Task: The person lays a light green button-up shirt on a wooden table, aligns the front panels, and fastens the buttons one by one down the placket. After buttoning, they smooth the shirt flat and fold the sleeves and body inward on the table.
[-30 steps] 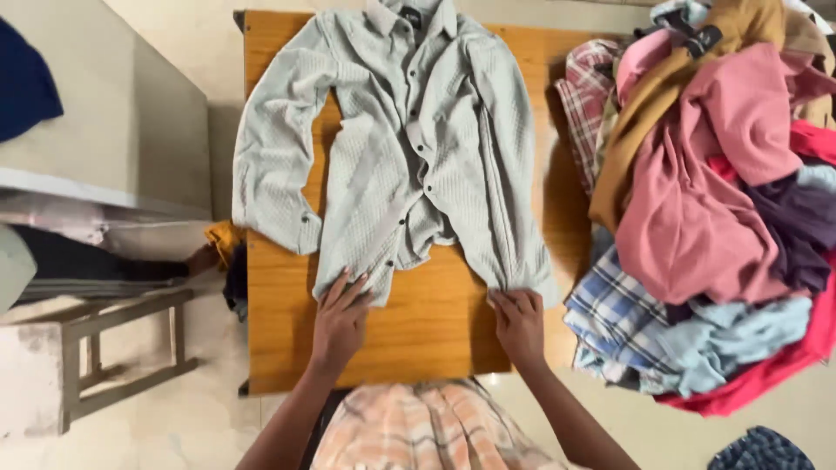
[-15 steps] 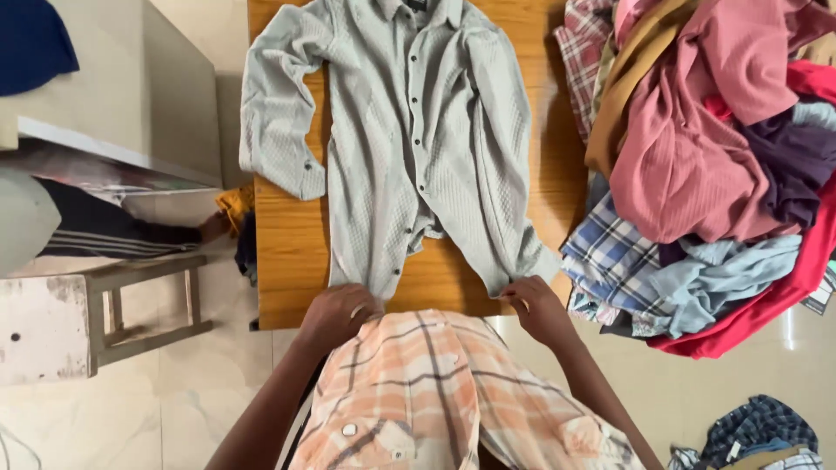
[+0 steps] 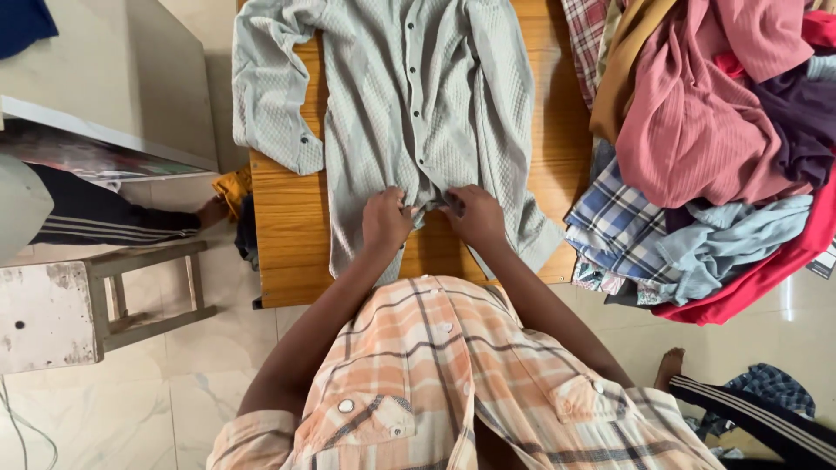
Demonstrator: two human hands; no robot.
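A pale grey textured button-up shirt (image 3: 409, 96) lies spread flat, front up, on a wooden table (image 3: 283, 235), its sleeves out to both sides. My left hand (image 3: 386, 218) pinches the fabric at the lower middle of the shirt, just left of the button line. My right hand (image 3: 475, 213) grips the fabric just right of that line, close beside the left. The cloth bunches up between the two hands. I wear an orange and white plaid shirt (image 3: 453, 383).
A large heap of mixed clothes (image 3: 705, 148), pink, red, blue plaid and mustard, fills the table's right side. At the left stand a grey cabinet (image 3: 104, 78) and a worn wooden stool (image 3: 87, 296). Another person's striped sleeve (image 3: 104, 218) lies at left, and a foot (image 3: 670, 365) shows at lower right.
My hands have moved from the shirt's bottom hem corners inward and up to its lower middle, where they now bunch the cloth. The view has shifted closer.
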